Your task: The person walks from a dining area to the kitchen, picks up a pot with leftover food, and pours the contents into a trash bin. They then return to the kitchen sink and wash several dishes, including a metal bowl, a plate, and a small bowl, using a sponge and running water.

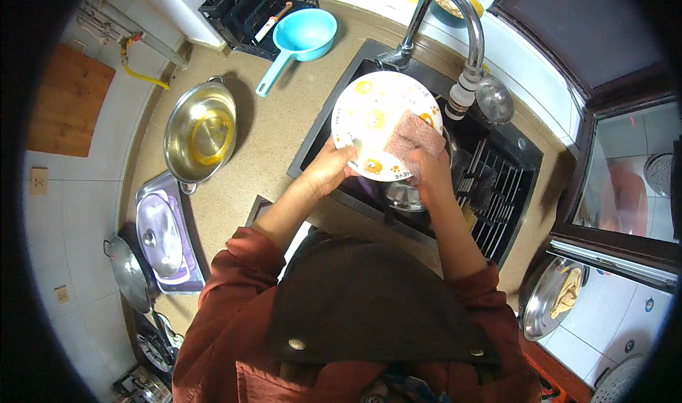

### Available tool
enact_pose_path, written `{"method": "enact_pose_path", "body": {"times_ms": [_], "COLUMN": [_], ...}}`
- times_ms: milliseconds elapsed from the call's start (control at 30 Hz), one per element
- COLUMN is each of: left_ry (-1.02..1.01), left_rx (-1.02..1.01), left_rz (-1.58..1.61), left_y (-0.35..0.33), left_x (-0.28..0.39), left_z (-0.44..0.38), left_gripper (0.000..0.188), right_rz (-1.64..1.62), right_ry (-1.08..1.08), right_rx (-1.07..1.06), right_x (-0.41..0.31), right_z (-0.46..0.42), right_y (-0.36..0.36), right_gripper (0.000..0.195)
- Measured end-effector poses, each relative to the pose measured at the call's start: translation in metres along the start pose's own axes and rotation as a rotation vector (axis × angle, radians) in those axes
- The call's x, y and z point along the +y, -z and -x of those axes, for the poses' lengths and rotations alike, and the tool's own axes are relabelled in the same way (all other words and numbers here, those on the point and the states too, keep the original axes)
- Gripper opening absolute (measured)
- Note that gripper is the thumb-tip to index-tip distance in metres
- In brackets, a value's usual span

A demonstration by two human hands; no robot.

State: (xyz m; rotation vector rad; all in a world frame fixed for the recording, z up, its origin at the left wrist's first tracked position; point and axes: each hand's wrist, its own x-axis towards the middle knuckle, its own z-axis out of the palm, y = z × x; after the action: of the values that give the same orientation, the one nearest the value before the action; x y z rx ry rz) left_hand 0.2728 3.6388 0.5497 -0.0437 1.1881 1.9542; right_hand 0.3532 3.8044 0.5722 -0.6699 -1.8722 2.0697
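Note:
Over the dark kitchen sink [315,146], a white plate [367,102] with orange printed figures is tilted towards me. My left hand [334,164] grips its lower left rim. A pink cleaning cloth [407,136] lies against the right part of the plate's face, held there by my right hand [430,171]. Below the plate, a metal pot or bowl [405,196] shows partly in the sink; the plate and my right arm cover the rest. The chrome faucet [476,30] arches above, its spout to the right of the plate.
A blue plastic ladle [303,33] rests on the counter beside a black rack [245,17]. At left stand a steel two-handled basin [200,131] and a tray [198,243] with a glass lid [160,235]. A wire rack [493,206] spans the sink's right side. An open window [628,174] juts in at right.

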Motion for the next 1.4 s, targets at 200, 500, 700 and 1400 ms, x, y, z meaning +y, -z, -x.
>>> {"method": "enact_pose_path", "body": {"times_ms": [200, 500, 700, 1400], "left_ry": [-0.018, -0.011, -0.005, -0.784], "left_rx": [-0.005, 0.056, 0.016, 0.255], "left_rz": [0.002, -0.18, -0.192, -0.81], "left_y": [0.001, 0.008, -0.015, 0.017], "left_x": [-0.017, 0.0, -0.005, -0.021], "left_z": [0.01, 0.014, 0.011, -0.009], "left_gripper": [0.068, 0.077, 0.075, 0.076], "right_rz": [0.95, 0.843, 0.902, -0.672], "right_ry": [0.758, 0.848, 0.993, -0.265], "right_rx": [0.301, -0.596, -0.13, 0.011], "right_x": [0.013, 0.069, 0.025, 0.089], "right_z": [-0.027, -0.042, -0.059, -0.035], "right_y": [-0.006, -0.029, -0.046, -0.062], "right_gripper": [0.019, 0.01, 0.027, 0.039]}}
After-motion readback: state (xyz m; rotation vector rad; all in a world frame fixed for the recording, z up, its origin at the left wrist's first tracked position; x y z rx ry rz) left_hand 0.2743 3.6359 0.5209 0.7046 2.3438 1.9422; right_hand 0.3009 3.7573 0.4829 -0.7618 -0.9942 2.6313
